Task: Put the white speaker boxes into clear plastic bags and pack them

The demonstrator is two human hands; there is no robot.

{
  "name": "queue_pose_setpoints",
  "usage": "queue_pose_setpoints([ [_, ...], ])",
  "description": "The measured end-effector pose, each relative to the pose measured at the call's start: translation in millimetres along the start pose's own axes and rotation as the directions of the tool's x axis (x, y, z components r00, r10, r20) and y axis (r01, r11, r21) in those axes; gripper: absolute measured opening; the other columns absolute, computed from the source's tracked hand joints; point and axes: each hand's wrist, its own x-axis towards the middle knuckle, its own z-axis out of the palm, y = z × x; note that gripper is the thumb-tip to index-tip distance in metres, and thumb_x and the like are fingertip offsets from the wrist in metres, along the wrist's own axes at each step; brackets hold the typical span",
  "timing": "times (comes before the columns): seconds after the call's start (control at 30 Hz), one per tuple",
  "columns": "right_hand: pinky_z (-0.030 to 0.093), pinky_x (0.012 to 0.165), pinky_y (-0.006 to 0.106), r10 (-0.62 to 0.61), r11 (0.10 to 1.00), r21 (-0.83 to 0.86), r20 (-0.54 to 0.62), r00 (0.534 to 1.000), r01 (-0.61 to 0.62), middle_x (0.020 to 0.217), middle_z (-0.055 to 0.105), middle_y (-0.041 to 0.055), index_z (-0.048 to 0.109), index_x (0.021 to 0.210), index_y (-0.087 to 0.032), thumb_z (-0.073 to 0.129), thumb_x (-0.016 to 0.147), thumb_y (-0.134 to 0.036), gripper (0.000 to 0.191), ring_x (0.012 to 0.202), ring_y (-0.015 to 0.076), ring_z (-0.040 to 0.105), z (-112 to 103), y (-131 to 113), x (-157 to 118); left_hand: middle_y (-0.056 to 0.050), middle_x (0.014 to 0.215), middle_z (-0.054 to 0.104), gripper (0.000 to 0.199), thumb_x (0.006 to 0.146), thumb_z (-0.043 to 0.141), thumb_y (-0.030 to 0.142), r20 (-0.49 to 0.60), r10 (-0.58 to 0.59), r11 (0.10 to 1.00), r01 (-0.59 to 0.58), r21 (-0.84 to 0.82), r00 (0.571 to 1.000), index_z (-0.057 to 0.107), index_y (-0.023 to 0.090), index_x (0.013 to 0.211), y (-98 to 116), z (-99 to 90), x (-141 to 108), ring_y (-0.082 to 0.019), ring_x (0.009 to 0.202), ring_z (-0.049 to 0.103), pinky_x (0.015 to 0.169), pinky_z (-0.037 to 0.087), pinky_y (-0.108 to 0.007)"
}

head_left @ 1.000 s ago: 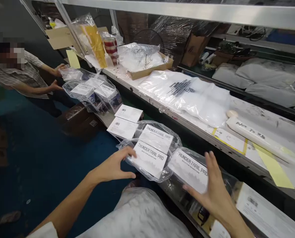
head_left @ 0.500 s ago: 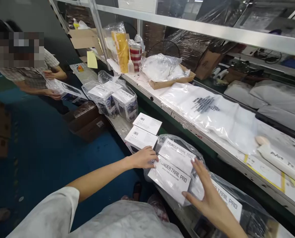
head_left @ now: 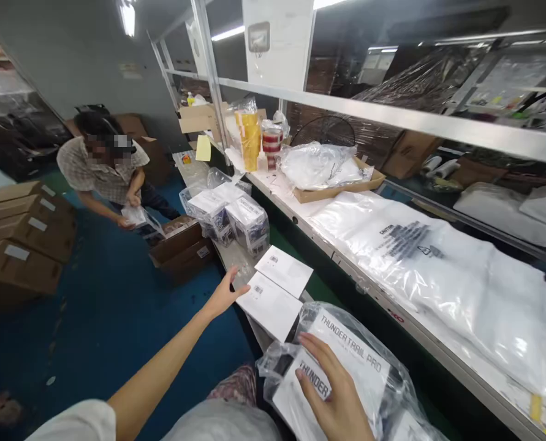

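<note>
My left hand [head_left: 224,295] has its thumb and fingers apart at the left edge of two plain white boxes [head_left: 273,300] lying side by side on the narrow bench. Spread over the bagged boxes marked THUNDER TRAIL PRO [head_left: 353,352] is my right hand [head_left: 330,389], its fingers apart and resting on the clear plastic. Farther along the bench stand more bagged boxes [head_left: 247,222] in clear wrap.
A co-worker [head_left: 107,168] bends over an open brown carton [head_left: 183,251] at the left. Stacked cartons [head_left: 24,239] stand at the far left. On the raised shelf lie white plastic bags [head_left: 420,245], a shallow tray [head_left: 369,184] and yellow tape rolls [head_left: 249,141].
My left hand has moved from the bagged boxes to the far side of the plain white ones. My right hand has come onto the bagged boxes. The co-worker's wrapped item is lower, by the carton.
</note>
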Motion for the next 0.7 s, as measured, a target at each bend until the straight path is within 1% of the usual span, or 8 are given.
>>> queue_pose_setpoints([
  [0.1,0.062,0.108,0.046,-0.041,0.999,-0.016,-0.073,0.996,0.04,0.143,0.07,0.0051,0.071,0.138,-0.035,0.06,0.102,-0.045,0.039,0.133,0.031,0.068,-20.0,-5.3,19.4,-0.016,0.176,0.028,0.117,0.076,0.076,0.079,0.309,-0.126,0.982,0.162,-0.093,0.943,0.025,0.032,0.17,-16.7,-2.2,21.3,-0.046,0.151,0.044,0.108,0.055,-0.052],
  [0.23,0.061,0.107,0.052,0.035,0.993,-0.091,-0.385,0.922,-0.076,0.13,0.077,0.0068,0.078,0.123,-0.03,0.06,0.1,-0.053,0.037,0.122,0.0324,0.073,-80.7,-7.9,79.9,-0.014,0.156,0.059,0.11,0.082,0.072,0.077,0.583,-0.056,0.975,0.17,-0.143,0.81,0.025,0.031,0.171,-30.1,-7.0,46.5,-0.041,0.132,0.064,0.091,0.064,-0.046],
  [0.33,0.054,0.112,0.055,0.115,0.947,-0.189,-0.556,0.823,-0.26,0.135,0.074,0.0081,0.076,0.125,-0.026,0.055,0.101,-0.054,0.042,0.132,0.0343,0.066,-116.7,-3.2,172.2,-0.01,0.156,0.06,0.11,0.081,0.071,0.08,0.636,-0.036,0.98,0.151,-0.128,0.771,0.024,0.036,0.171,-46.0,-6.8,61.4,-0.042,0.136,0.061,0.104,0.058,-0.055],
  [0.4,0.045,0.121,0.054,0.137,0.898,-0.281,-0.554,0.821,-0.339,0.154,0.061,0.013,0.066,0.142,-0.019,0.059,0.099,-0.054,0.056,0.147,0.0352,0.053,-123.9,9.1,242.7,-0.006,0.167,0.048,0.107,0.081,0.069,0.08,0.654,0.055,0.99,0.044,-0.134,0.755,0.027,0.039,0.17,-55.8,-6.5,69.4,-0.042,0.151,0.047,0.123,0.042,-0.059],
  [0.47,0.041,0.122,0.054,0.175,0.811,-0.398,-0.534,0.827,-0.428,0.158,0.055,0.0206,0.065,0.141,-0.01,0.067,0.096,-0.049,0.059,0.149,0.0377,0.049,-120.7,25.4,300.5,-0.004,0.175,0.033,0.103,0.084,0.067,0.077,0.69,0.126,0.992,-0.078,-0.101,0.712,0.027,0.037,0.17,-56.8,-13.2,78.0,-0.039,0.162,0.029,0.133,0.024,-0.055],
  [0.53,0.044,0.116,0.051,0.194,0.747,-0.447,-0.561,0.805,-0.492,0.141,0.069,0.0201,0.073,0.126,-0.01,0.062,0.099,-0.035,0.039,0.135,0.0348,0.061,-115.0,38.6,333.2,-0.007,0.177,0.028,0.097,0.087,0.067,0.073,0.755,0.095,0.988,-0.153,0.007,0.649,0.034,0.033,0.169,-42.3,-31.6,90.6,-0.039,0.163,0.026,0.133,0.025,-0.053],
  [0.6,0.048,0.109,0.046,0.185,0.716,-0.442,-0.627,0.757,-0.54,0.125,0.075,0.0174,0.077,0.115,-0.012,0.051,0.103,-0.028,0.033,0.119,0.0307,0.068,-113.8,43.1,339.6,-0.011,0.169,0.044,0.079,0.089,0.067,0.067,0.794,0.046,0.975,-0.201,0.097,0.606,0.055,0.029,0.157,-11.3,-59.0,108.7,-0.04,0.153,0.043,0.123,0.041,-0.05],
  [0.7,0.044,0.111,0.047,0.12,0.683,-0.436,-0.724,0.68,-0.585,0.132,0.07,0.0169,0.079,0.113,-0.014,0.046,0.105,-0.033,0.038,0.125,0.0324,0.06,-120.5,33.9,322.6,-0.01,0.133,0.073,0.052,0.094,0.062,0.062,0.78,0.126,0.963,-0.263,0.051,0.613,0.074,0.025,0.129,55.7,-92.3,144.9,-0.033,0.123,0.067,0.104,0.055,-0.043],
])
